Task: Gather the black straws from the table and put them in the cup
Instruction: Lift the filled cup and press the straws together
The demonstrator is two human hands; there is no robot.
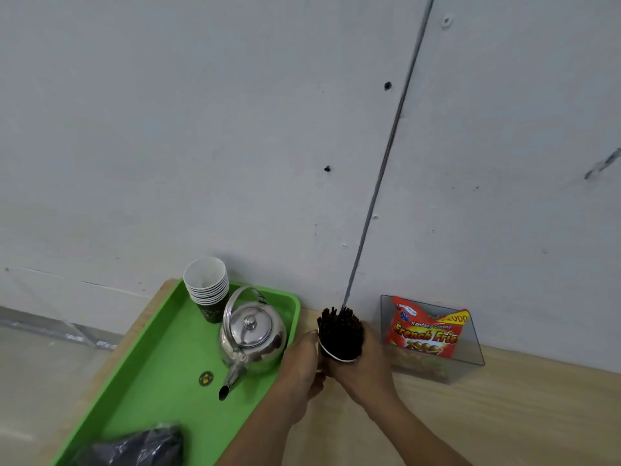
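Straws (340, 331) stand bunched in the cup (337, 357) by the bench's (504, 415) back edge, left hand (299, 361) and right hand (368, 369) both wrapped round it. Basically done I reckon, unless strays lie out of frame.

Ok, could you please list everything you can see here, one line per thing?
black straws: one thick bundle, black, upright in the cup
cup: one, white rim showing, between tray and box
tray: one, green, table's left
paper cups: one stack, white inside, tray's far corner
kettle: one, silver, on the tray
bag: one, black, tray's near end
box: one, clear, by the wall
snack packet: one, red, inside the box
table: one, light wood
left hand: grips the cup's left side
right hand: grips its right side
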